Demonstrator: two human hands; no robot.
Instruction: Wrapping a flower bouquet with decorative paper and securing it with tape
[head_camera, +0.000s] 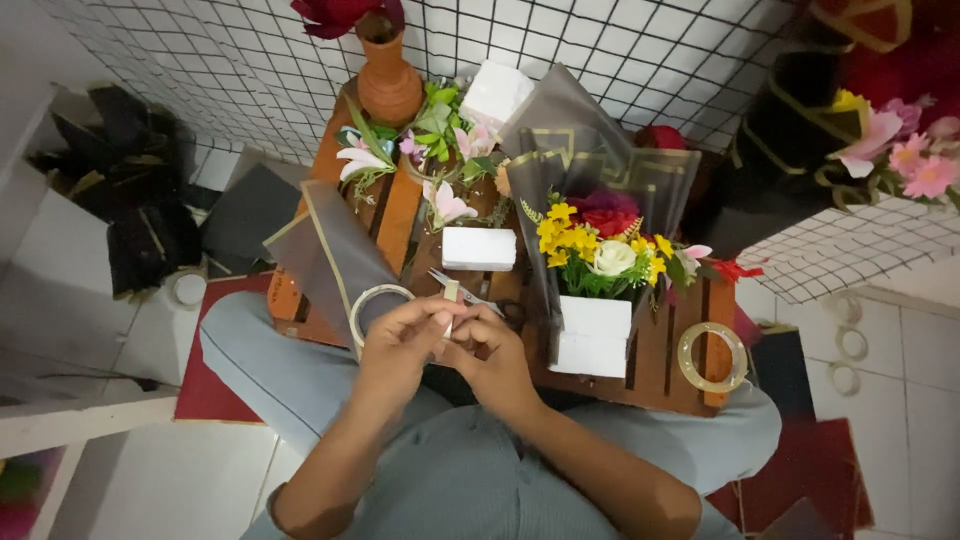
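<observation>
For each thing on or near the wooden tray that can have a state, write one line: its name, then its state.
left hand: pinching a strip of tape
right hand: touching the same strip
tape roll: hooked on the left hand
second tape roll: lying flat on the wooden tray
scissors: lying on the tray, blades about closed
foam block: bare, lying flat
flower arrangement: upright in a white block, wrapped
clay vase: upright, holding a red flower

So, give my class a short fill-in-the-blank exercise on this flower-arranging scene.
1. Both hands, left hand and right hand, meet above a roll of ____.
2. The clay vase holds a ____ flower.
3. The bouquet stands in a ____ block.

Missing words: tape; red; white
</observation>
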